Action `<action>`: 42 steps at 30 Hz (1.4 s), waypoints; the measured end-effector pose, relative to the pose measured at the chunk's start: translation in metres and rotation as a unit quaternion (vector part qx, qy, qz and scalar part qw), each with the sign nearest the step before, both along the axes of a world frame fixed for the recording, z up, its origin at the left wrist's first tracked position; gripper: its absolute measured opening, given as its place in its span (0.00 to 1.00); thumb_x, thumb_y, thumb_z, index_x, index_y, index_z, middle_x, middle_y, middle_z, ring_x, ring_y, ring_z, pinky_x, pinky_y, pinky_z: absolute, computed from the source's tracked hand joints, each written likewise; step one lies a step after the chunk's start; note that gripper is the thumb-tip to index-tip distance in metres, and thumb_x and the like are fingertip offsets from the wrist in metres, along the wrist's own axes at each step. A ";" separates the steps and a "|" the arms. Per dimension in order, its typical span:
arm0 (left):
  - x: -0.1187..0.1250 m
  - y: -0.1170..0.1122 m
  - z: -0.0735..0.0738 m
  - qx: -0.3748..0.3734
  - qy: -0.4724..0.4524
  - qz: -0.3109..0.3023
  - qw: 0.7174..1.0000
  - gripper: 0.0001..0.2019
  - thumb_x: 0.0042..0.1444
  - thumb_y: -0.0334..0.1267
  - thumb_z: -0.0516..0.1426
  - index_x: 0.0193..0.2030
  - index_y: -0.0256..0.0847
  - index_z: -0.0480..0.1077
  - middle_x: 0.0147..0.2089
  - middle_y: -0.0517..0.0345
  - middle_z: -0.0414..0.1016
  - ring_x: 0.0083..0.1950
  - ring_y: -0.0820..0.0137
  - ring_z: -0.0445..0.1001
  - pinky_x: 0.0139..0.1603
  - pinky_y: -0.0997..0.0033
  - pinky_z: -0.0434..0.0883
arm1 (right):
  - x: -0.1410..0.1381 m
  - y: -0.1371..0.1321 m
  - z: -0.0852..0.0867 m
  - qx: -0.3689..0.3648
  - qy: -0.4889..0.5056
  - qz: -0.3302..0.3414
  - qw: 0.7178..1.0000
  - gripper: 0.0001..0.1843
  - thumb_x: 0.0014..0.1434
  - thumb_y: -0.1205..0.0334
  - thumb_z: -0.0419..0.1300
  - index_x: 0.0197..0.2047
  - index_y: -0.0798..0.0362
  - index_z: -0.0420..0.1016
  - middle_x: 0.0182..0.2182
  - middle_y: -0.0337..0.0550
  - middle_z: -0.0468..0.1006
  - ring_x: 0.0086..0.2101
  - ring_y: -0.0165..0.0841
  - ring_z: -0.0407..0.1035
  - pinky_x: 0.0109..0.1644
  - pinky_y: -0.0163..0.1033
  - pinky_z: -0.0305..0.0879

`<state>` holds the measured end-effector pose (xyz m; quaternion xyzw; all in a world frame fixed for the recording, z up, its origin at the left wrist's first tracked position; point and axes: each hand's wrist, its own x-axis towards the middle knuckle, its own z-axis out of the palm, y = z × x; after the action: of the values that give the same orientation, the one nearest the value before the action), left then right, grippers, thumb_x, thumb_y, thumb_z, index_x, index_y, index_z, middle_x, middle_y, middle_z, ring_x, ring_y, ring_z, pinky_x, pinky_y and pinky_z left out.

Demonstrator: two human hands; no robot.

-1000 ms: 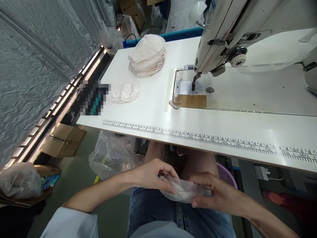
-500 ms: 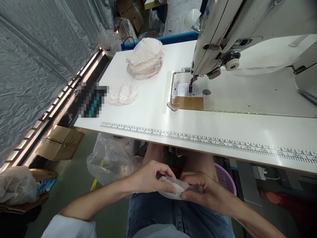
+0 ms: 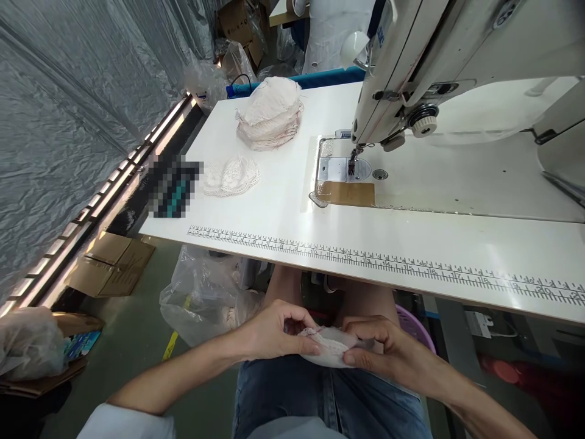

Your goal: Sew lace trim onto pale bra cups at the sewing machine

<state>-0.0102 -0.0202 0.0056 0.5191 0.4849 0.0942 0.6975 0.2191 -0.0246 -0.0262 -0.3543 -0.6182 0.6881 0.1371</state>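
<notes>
Above my lap, a small piece of white lace-edged fabric is stretched between my two hands. My left hand pinches its left end between thumb and fingers. At the other end, my right hand grips it the same way, with the thumb on top. Part of the fabric is hidden behind the fingers. On the white sewing table lie a flat lace piece and a stack of pale fabric pieces. The sewing machine's presser foot stands over the needle plate with no fabric beneath it.
A printed ruler runs along the table's front edge. Below are a clear plastic bag, a cardboard box and a purple basket. The sewing machine head overhangs the right side. Grey plastic sheeting hangs at left.
My right hand has moved slightly right and my left thumb slightly left, so more of the fabric shows between them. Both hands keep their hold. The table view has shifted a little.
</notes>
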 end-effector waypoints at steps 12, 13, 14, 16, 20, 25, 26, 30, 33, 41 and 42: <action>0.020 -0.005 -0.008 0.051 -0.041 0.131 0.989 0.09 0.52 0.37 0.60 0.34 0.35 0.66 0.28 0.61 0.68 0.29 0.76 0.68 0.31 0.78 0.65 | -0.037 -0.033 -0.002 0.354 -0.079 -0.204 0.909 0.21 0.58 0.56 0.61 0.53 0.48 0.62 0.44 0.48 0.73 0.41 0.39 0.72 0.41 0.40 0.72; 0.022 -0.005 -0.006 0.044 -0.072 0.132 0.988 0.09 0.54 0.39 0.59 0.36 0.35 0.67 0.31 0.58 0.71 0.32 0.73 0.71 0.35 0.76 0.68 | -0.039 -0.032 -0.002 0.361 -0.080 -0.210 0.905 0.21 0.58 0.57 0.61 0.53 0.48 0.62 0.44 0.49 0.73 0.42 0.40 0.72 0.42 0.40 0.72; 0.023 -0.006 -0.003 0.041 -0.103 0.128 0.986 0.10 0.56 0.40 0.57 0.38 0.34 0.67 0.35 0.54 0.72 0.37 0.71 0.73 0.39 0.73 0.70 | -0.039 -0.030 -0.002 0.365 -0.085 -0.217 0.901 0.20 0.59 0.59 0.60 0.53 0.49 0.63 0.44 0.49 0.73 0.42 0.40 0.72 0.43 0.40 0.72; 0.022 -0.006 0.003 0.043 -0.150 0.112 0.981 0.12 0.59 0.41 0.55 0.44 0.34 0.68 0.43 0.47 0.74 0.45 0.66 0.74 0.48 0.68 0.70 | -0.036 -0.024 -0.003 0.354 -0.086 -0.226 0.904 0.13 0.61 0.62 0.56 0.50 0.49 0.66 0.43 0.48 0.75 0.41 0.38 0.73 0.43 0.39 0.71; 0.014 -0.006 0.006 0.122 -0.073 0.110 0.984 0.10 0.61 0.37 0.52 0.44 0.36 0.69 0.43 0.48 0.74 0.45 0.66 0.75 0.47 0.66 0.71 | -0.023 -0.014 -0.007 0.231 -0.070 -0.222 0.945 0.11 0.65 0.58 0.51 0.42 0.50 0.73 0.36 0.45 0.79 0.36 0.37 0.74 0.39 0.36 0.69; 0.008 0.001 -0.003 0.249 0.074 0.068 0.963 0.26 0.50 0.37 0.62 0.56 0.43 0.64 0.52 0.51 0.69 0.54 0.63 0.67 0.56 0.64 0.64 | -0.013 -0.010 -0.005 0.066 -0.042 -0.197 0.977 0.15 0.62 0.49 0.55 0.43 0.51 0.73 0.34 0.41 0.78 0.34 0.35 0.72 0.35 0.33 0.66; 0.008 0.003 -0.005 0.228 0.069 0.045 0.970 0.30 0.48 0.39 0.63 0.58 0.44 0.62 0.52 0.52 0.70 0.54 0.63 0.67 0.56 0.64 0.64 | -0.011 -0.010 -0.003 0.048 -0.027 -0.187 0.981 0.16 0.61 0.49 0.56 0.44 0.51 0.73 0.34 0.41 0.78 0.34 0.35 0.71 0.35 0.33 0.66; 0.010 0.008 -0.007 0.128 0.036 0.001 0.991 0.21 0.45 0.45 0.65 0.45 0.38 0.73 0.37 0.57 0.73 0.39 0.68 0.70 0.41 0.72 0.65 | -0.004 -0.012 -0.001 0.014 -0.016 -0.166 0.986 0.16 0.60 0.48 0.57 0.42 0.52 0.72 0.31 0.40 0.75 0.31 0.32 0.68 0.32 0.33 0.63; 0.011 0.009 -0.004 0.090 0.019 0.008 0.996 0.13 0.45 0.44 0.64 0.31 0.35 0.74 0.28 0.61 0.69 0.31 0.73 0.65 0.32 0.76 0.59 | 0.000 -0.012 -0.002 -0.001 -0.013 -0.146 0.989 0.16 0.60 0.48 0.57 0.40 0.53 0.72 0.26 0.37 0.72 0.27 0.30 0.64 0.29 0.32 0.58; 0.017 0.007 -0.003 0.072 -0.020 0.008 0.997 0.13 0.43 0.42 0.66 0.31 0.35 0.73 0.29 0.61 0.69 0.31 0.75 0.64 0.32 0.78 0.58 | -0.008 -0.011 0.000 -0.026 0.011 -0.125 0.992 0.17 0.60 0.46 0.57 0.32 0.52 0.70 0.24 0.36 0.71 0.26 0.29 0.63 0.29 0.31 0.57; 0.019 0.006 -0.003 0.071 -0.014 0.015 0.997 0.12 0.44 0.42 0.66 0.30 0.35 0.73 0.29 0.61 0.69 0.31 0.75 0.64 0.31 0.78 0.58 | -0.009 -0.011 0.000 -0.018 0.006 -0.127 0.992 0.17 0.60 0.46 0.57 0.32 0.52 0.70 0.24 0.36 0.70 0.26 0.29 0.63 0.29 0.31 0.58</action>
<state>0.0088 -0.0143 0.0028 0.5589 0.4750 0.1456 0.6639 0.2105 -0.0352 -0.0261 -0.4280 -0.5552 0.6782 0.2207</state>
